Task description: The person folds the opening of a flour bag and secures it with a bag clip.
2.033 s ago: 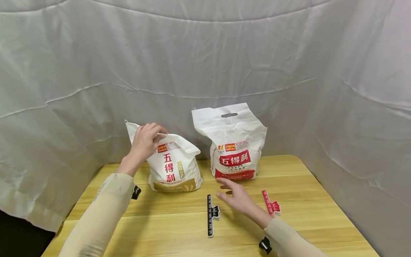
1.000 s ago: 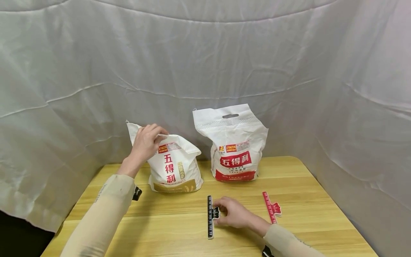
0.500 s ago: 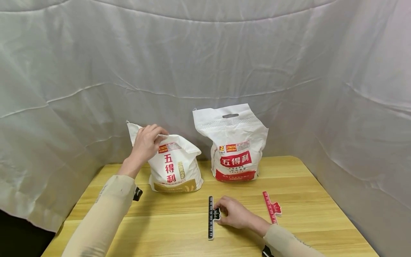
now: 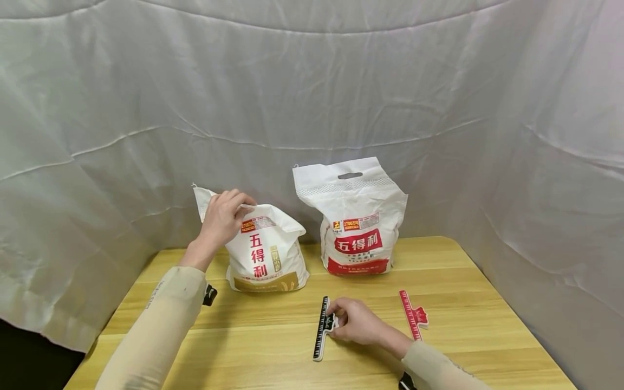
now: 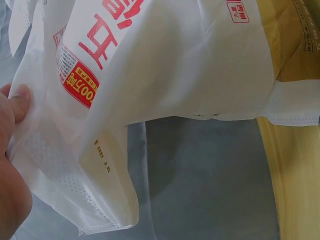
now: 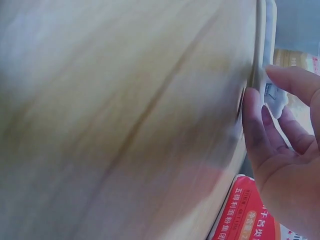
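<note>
My left hand (image 4: pixel 224 216) grips the folded-over top of a white flour bag (image 4: pixel 287 244) with red lettering and a gold base band. In the left wrist view the thumb (image 5: pixel 20 102) presses on the bag's white top, and a loose corner hangs below. Over the middle of the table, my right hand (image 4: pixel 358 322) pinches the handle of a black bag clip (image 4: pixel 320 338) printed with piano keys. The clip lies slightly slanted, its long bar pointing away from me. The right wrist view has thumb and fingers at the clip's handle (image 6: pixel 270 92), a spring showing between.
A second flour bag (image 4: pixel 361 211), white with red bands and a cut-out handle, stands upright at the back right. To the right of my right hand lies a red piano-key clip (image 4: pixel 410 314). Grey curtain (image 4: pixel 312 86) surrounds the wooden table (image 4: pixel 263 336).
My right hand has come down from above onto the black clip and taken hold of its handle; the clip has since turned slightly. The left hand keeps its grip on the bag.
</note>
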Motion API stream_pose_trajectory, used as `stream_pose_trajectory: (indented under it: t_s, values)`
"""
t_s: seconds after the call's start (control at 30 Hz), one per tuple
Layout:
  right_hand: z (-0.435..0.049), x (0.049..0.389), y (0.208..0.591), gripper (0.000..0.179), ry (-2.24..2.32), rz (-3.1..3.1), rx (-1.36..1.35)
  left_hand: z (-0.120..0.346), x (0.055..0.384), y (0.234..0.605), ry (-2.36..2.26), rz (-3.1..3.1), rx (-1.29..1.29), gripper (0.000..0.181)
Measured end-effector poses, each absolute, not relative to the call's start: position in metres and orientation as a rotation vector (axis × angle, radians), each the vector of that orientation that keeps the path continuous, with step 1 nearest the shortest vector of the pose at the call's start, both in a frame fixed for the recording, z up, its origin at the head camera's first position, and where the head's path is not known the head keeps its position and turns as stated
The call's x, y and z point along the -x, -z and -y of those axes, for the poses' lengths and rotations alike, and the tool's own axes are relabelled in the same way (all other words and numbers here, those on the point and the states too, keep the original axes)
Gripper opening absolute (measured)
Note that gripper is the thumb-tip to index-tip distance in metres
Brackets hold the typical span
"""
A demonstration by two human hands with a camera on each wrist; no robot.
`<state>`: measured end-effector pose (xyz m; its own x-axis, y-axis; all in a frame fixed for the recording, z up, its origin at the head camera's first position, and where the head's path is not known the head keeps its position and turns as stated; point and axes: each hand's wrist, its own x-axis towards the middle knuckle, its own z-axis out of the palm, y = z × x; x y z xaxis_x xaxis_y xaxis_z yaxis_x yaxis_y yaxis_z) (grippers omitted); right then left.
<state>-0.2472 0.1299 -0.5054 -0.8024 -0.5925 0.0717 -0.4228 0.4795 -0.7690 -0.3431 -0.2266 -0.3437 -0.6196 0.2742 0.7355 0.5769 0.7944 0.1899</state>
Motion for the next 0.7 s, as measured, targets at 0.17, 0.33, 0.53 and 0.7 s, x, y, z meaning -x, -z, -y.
stream_pose_trajectory:
  t_s: [0.17, 0.33, 0.53, 0.7]
  values:
    - [-0.1299, 0.2471, 0.5046, 0.039, 1.301, -2.450, 0.818, 0.2262, 0.3431, 0.3440, 0.535, 2.243, 0.629, 0.013]
    - [-0.1312, 0.2470, 0.5043, 0.042, 1.316, -2.440, 0.816, 0.2258, 0.3427, 0.3441, 0.537, 2.242, 0.632, 0.013]
    - [-0.1300, 0.2467, 0.5043, 0.029, 1.388, -2.376, 0.731, 0.2255, 0.3426, 0.3440, 0.545, 2.253, 0.621, 0.012]
    - [-0.1280, 0.2456, 0.5051, 0.024, 1.394, -2.422, 0.713, 0.2249, 0.3416, 0.3436, 0.548, 2.247, 0.626, 0.011]
